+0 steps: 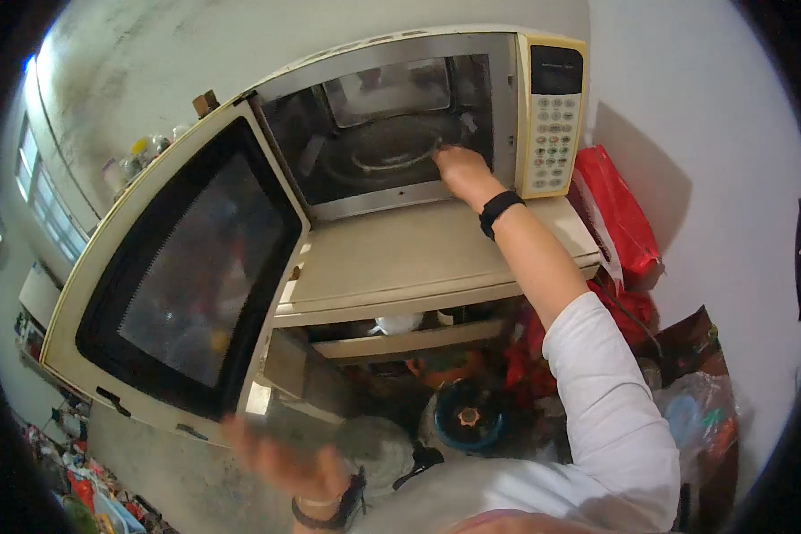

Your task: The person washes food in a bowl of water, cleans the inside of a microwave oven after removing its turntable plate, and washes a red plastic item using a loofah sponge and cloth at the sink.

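A cream microwave oven point(552, 125) stands with its door point(209, 267) swung wide to the left. My right hand point(465, 173), with a black band on the wrist, reaches inside the cavity, fingers curled closed at the right front of the round glass turntable point(396, 149). What the fingertips hold, if anything, is hidden. Low in the view, my left hand point(289, 458) is blurred by motion. Its thumb stands apart from the stretched fingers, nothing shows in it, and the fingertips are near the door's lower edge; whether they touch it I cannot tell.
The microwave rests on a cream cabinet point(400, 254). Beneath are a shelf with a white item point(399, 324) and a round dark blue-rimmed container point(467, 418). A red bag point(623, 214) hangs at the right, above a clear plastic bag point(699, 418). Small jars point(138, 156) stand behind the door.
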A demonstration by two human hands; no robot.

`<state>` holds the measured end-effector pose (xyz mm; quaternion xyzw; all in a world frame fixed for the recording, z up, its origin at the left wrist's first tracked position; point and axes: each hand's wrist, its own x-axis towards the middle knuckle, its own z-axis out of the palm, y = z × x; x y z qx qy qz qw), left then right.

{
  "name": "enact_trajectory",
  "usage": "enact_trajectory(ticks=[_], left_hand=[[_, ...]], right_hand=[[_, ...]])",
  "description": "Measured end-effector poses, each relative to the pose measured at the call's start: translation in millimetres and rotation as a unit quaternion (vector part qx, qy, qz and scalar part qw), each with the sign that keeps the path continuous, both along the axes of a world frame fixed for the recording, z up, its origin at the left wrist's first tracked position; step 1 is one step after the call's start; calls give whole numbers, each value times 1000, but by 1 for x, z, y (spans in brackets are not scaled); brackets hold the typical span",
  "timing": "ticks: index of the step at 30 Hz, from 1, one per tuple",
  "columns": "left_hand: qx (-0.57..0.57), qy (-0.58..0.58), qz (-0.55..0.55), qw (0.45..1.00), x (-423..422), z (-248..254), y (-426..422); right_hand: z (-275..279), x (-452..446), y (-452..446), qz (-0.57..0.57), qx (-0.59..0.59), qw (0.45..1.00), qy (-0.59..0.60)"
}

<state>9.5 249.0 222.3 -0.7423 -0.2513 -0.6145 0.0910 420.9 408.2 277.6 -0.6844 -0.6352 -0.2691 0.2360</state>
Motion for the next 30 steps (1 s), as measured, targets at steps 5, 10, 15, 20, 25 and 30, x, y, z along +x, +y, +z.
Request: enact_trajectory(ticks=[5,10,15,20,25,30], left_hand=[[-168,323,-64,929,105,44,93],[-313,345,-6,885,186,57,200],[-397,359,49,843,215,84,209],[-360,370,22,856,213,87,242],[-332,371,8,867,205,93,258],[-349,331,3,877,205,93,264]], right_hand=[[6,-3,4,-11,5,1000,-16],[11,2,0,-20,-57,993,-97],[12,7,-5,-27,-80,992,-96],[17,9,-3,-39,-99,990,-91],[25,4,6,-69,-157,982,-82],[27,1,16,-43,-154,983,-92]])
